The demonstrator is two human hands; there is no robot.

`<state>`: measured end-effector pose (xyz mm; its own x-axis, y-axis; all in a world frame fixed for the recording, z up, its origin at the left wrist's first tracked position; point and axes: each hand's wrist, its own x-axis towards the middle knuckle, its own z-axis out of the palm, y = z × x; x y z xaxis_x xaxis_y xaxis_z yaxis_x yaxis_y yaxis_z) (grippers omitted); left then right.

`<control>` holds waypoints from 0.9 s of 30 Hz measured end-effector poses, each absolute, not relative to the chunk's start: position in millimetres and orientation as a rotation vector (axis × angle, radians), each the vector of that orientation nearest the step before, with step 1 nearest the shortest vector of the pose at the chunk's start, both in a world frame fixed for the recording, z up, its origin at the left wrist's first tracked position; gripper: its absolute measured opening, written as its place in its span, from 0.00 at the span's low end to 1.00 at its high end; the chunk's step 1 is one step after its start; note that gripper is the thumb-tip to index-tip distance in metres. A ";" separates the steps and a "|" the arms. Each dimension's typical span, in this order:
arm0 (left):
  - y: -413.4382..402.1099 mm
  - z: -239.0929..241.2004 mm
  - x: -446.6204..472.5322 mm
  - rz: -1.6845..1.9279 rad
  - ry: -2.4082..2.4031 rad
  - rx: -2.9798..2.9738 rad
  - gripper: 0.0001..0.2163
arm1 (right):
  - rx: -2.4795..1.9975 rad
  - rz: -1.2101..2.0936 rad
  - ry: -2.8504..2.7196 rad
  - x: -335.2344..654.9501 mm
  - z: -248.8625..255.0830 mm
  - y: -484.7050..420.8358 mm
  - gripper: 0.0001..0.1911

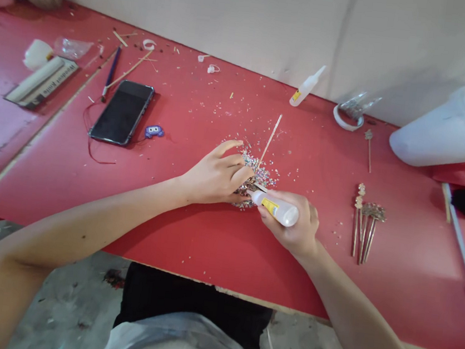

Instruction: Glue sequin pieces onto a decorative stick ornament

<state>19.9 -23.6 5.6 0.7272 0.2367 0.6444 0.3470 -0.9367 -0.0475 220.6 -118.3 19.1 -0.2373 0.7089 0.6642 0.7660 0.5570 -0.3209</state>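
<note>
My right hand (pixel 301 224) is closed around a small white glue bottle (pixel 284 212) with a yellow label. The bottle's nozzle points left at a small gold-coloured metal ornament (pixel 244 187), partly hidden by the fingers of my left hand (pixel 221 174). My left hand is closed on this ornament, with the index finger raised. A short metal tip (pixel 260 188), perhaps of tweezers, shows beside the nozzle; what holds it is hidden. Beneath and around both hands lies a pile of small glittering stones (pixel 263 173). A thin stick (pixel 271 137) extends from the pile toward the wall.
Several metal hair sticks with ornamented heads (pixel 373 213) lie at right. Another glue bottle (pixel 307 86) stands near the wall, left of a tape roll (pixel 348 119). A phone (pixel 122 111) and a knife box (pixel 43 83) lie left; a large white container (pixel 434 133) lies right.
</note>
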 end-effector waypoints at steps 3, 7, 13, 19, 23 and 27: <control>-23.7 6.2 20.1 -1.005 -0.459 -2.756 0.15 | -1.121 -0.131 -2.045 222.2 18.4 -118.0 0.15; -24.0 7.0 20.6 -1.011 -0.464 -2.747 0.16 | -1.012 -0.177 -2.143 224.2 19.5 -116.6 0.20; -23.7 6.2 19.5 -1.003 -0.471 -2.763 0.15 | -0.802 -0.240 -2.311 226.8 27.6 -110.9 0.22; -23.7 7.3 18.6 -0.989 -0.485 -2.756 0.18 | -0.621 -0.463 -2.437 225.3 33.0 -107.4 0.11; -23.6 7.4 19.2 -1.039 -0.496 -2.773 0.20 | -0.618 -0.472 -2.418 230.4 32.8 -108.2 0.10; -23.7 7.5 19.3 -1.070 -0.499 -2.784 0.19 | -0.752 -0.375 -2.220 235.2 28.2 -110.1 0.14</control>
